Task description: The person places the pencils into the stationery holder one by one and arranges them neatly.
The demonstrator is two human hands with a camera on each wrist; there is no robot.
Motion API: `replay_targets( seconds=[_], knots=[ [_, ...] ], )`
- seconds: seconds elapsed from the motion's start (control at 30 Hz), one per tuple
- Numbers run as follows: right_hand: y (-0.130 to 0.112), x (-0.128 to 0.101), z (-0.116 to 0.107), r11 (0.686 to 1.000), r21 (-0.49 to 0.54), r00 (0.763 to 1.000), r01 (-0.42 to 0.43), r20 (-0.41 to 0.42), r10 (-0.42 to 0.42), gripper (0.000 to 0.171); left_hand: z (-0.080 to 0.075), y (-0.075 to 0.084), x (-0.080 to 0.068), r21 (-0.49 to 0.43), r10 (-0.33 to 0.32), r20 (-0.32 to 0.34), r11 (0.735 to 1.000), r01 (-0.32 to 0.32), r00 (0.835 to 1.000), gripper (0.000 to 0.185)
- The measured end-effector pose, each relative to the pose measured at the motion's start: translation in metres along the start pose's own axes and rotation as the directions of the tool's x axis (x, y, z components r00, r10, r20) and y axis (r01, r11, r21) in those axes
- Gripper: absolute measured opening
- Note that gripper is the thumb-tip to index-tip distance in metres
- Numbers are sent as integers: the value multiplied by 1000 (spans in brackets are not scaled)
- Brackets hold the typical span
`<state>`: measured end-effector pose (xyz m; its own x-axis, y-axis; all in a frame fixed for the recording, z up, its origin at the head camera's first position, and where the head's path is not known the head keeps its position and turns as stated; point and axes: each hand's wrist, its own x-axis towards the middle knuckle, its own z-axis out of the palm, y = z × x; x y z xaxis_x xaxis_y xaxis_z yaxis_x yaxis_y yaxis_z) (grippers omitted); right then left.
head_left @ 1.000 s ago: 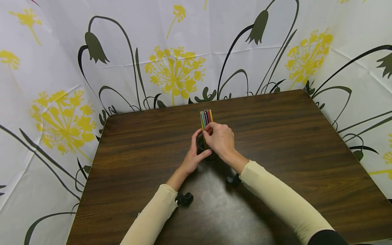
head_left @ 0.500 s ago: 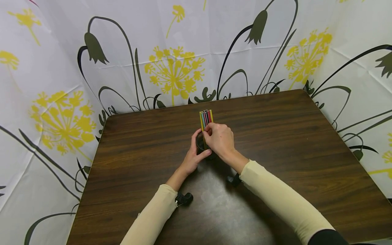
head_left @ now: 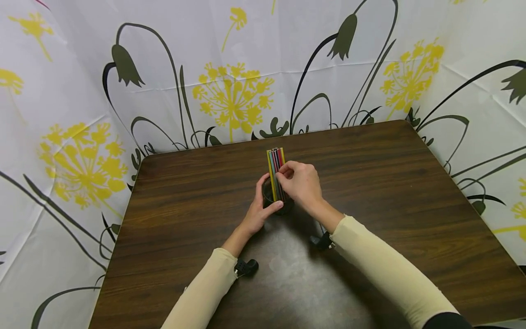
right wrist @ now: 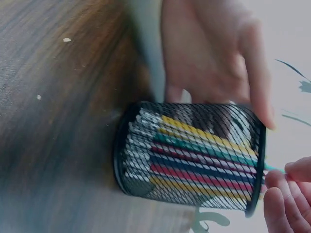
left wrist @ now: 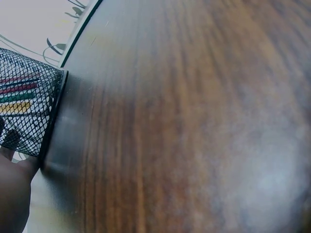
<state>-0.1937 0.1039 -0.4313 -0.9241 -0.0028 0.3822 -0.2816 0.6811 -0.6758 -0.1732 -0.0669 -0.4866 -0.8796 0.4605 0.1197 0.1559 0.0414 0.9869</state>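
Flower-print curtain (head_left: 230,91) w/ yellow blooms and dark stems wraps the far and side edges of a dark wood-grain table (head_left: 390,192). Near table centre stands a black mesh cup (head_left: 272,194), upright, w/ a bundle of coloured sticks (head_left: 276,160) poking out toward 12 o'clock. Left hand (head_left: 259,212) curls round the cup from 7 o'clock, thumb across its near wall, steadying it. Right hand (head_left: 302,183) sits at 3 o'clock of the bundle, fingertips pinching the sticks just above the rim. Step in hand, as I read it: settling the sticks into the cup, nearly done, since they already stand inside. Next move prob. calls for easing the pinch off w/o tipping the bundle, left hand bracing. Right wrist cam shows what head cam can't: through the mesh (right wrist: 194,155), the sticks packed side by side in yellow, green, red and blue right down to the base, plus right fingertips (right wrist: 291,194) on the stick ends. Left wrist cam gives mostly bare tabletop and only the cup's base edge (left wrist: 48,121) resting flat on the wood.
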Motion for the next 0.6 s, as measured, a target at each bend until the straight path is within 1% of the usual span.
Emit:
replay_targets(
  seconds=[0.1, 0.2, 0.27, 0.33, 0.37, 0.43, 0.53, 0.6],
  knots=[
    [7, 2, -10, 998, 52, 999, -20, -25, 22, 10, -1, 1, 0, 9, -9, -3, 1000, 9, 1000, 82],
    [19, 4, -19, 996, 54, 997, -75, -22, 76, 10, -1, 1, 0, 8, 3, -4, 1000, -3, 1000, 83],
    [30, 3, -25, 990, 28, 991, -135, 21, 135, 11, -1, 1, -1, 9, 17, -5, 1000, -17, 1000, 83],
    [41, 1, -30, 979, -25, 975, -203, 87, 205, 12, -1, 0, -1, 8, 34, -3, 999, -34, 999, 82],
    [46, -1, -32, 970, -61, 963, -234, 126, 240, 12, -1, 0, -1, 7, 39, -2, 999, -39, 999, 82],
    [57, -5, -34, 948, -134, 927, -290, 206, 313, 14, -1, 0, -1, 4, 45, 2, 999, -45, 999, 82],
    [70, -11, -36, 911, -226, 854, -345, 328, 404, 16, 0, 0, -1, 7, 37, 3, 999, -37, 999, 82],
    [77, -15, -36, 890, -270, 797, -368, 402, 451, 19, 0, 1, -1, 8, 25, 6, 1000, -25, 1000, 82]
  ],
)
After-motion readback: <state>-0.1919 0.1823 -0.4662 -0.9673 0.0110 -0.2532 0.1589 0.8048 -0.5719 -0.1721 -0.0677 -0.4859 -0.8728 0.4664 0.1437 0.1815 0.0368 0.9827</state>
